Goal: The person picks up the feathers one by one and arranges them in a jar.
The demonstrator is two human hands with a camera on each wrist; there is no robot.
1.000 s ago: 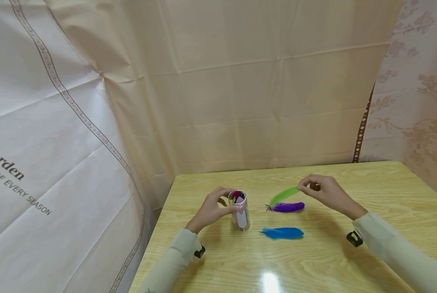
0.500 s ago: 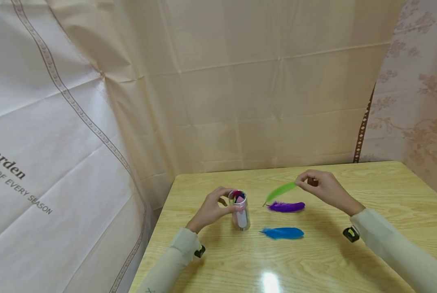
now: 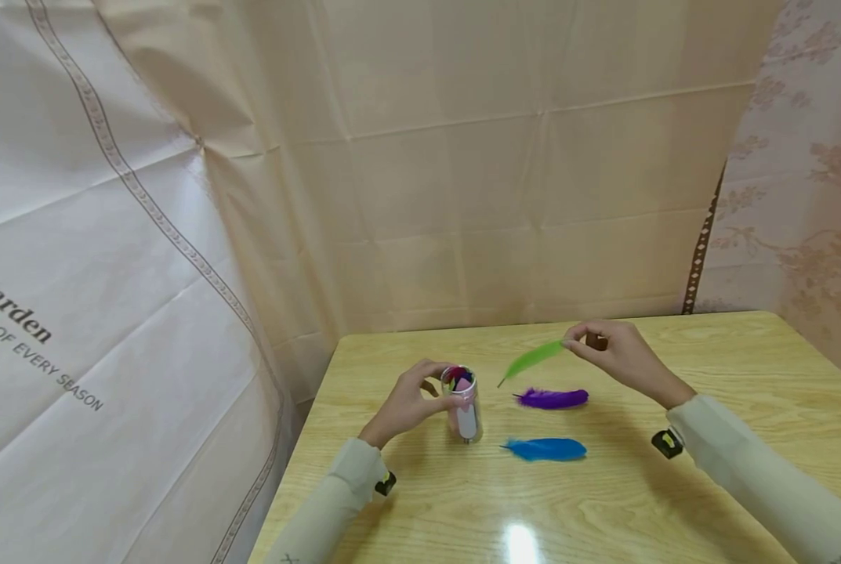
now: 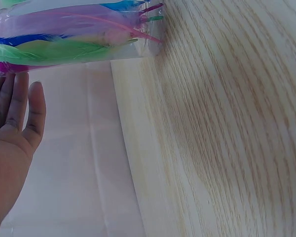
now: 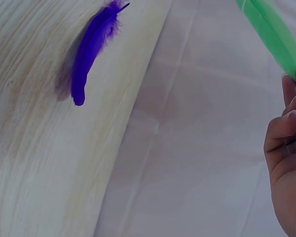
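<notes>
In the head view my left hand (image 3: 411, 399) grips a clear jar (image 3: 466, 419) near its rim, the thumb in front and fingers behind. The jar stands upright on the table, and through its wall the left wrist view shows several coloured feathers (image 4: 64, 51). My right hand (image 3: 621, 352) pinches a green feather (image 3: 533, 359) by its broad tip, between thumb and fingers. The quill points down and left, toward the jar, and is apart from it. Below the green feather a purple feather (image 3: 552, 399) lies on the table. Nearer to me lies a blue feather (image 3: 545, 449).
The wooden table (image 3: 406, 509) has its far edge against a hanging beige cloth (image 3: 498, 196). A white printed cloth (image 3: 110, 313) hangs at the left and a flowered cloth (image 3: 808, 196) at the right. Each wrist bears a small black device (image 3: 667, 443).
My right hand has raised the green feather off the purple one and moved it up and left, nearer the jar. My left hand and the jar have stayed in place.
</notes>
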